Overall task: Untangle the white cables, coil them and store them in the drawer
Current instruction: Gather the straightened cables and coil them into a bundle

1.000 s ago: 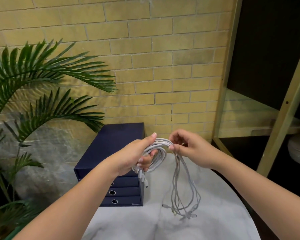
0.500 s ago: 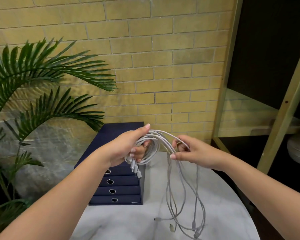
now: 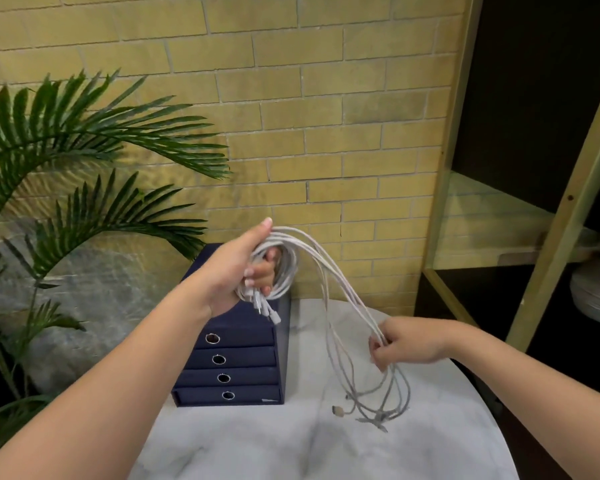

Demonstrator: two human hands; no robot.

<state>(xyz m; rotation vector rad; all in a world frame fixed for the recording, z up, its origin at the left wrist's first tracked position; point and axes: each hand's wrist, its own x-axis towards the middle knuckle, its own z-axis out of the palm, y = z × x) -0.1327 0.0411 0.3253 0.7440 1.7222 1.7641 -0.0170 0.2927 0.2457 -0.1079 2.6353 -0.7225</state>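
Above the marble table, my left hand was lifted up, and its fingers were curled tight around a coil of the white cables. Some small plugs stuck out just under that hand. From the coil, the long strands ran down and to the right, into my right hand. That hand was lower, near the table top, and its fingers were closed around the strands (all of them in one bunch). Below it the cable tails hung in loops. I think their ends touched the table, but it was hard to be sure. A dark blue drawer box stood on the table, just behind and below my left hand. It had four drawers, each with a round hole in front, and all four looked pushed in. A green palm plant stood to the left. A yellow brick wall was behind, and a shelf was on the right.
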